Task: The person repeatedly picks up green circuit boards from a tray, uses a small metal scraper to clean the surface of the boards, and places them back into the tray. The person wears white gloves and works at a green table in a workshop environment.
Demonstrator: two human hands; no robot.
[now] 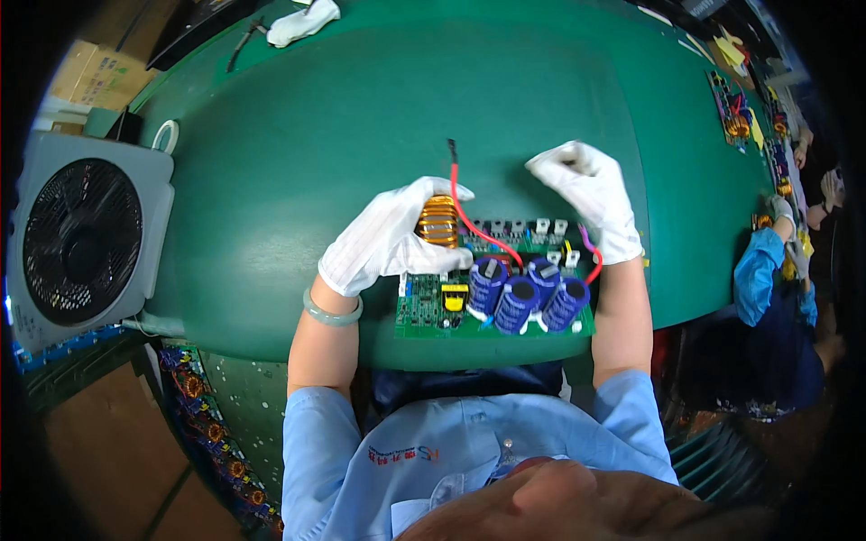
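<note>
A green circuit board point(424, 317) lies near the table's front edge, directly before me. My left hand point(390, 233), in a white glove, is closed around the copper-wound coil point(438, 222) at the board's left side. Several blue cylindrical capacitors point(516, 305) and a small yellow transformer point(454, 298) stand on the board. A red wire point(469, 221) with a black end rises from it and curves past the coil. Beyond the board's right end, my gloved right hand point(585, 185) is raised with its fingers curled together; whatever they may hold is hidden.
A grey box fan point(86, 239) stands at the left. A white glove point(303, 23) lies on the far side of the green table point(379, 99). More circuit boards point(735, 113) lie at the far right, near other people's hands. Below left, several boards point(215, 433) form a row.
</note>
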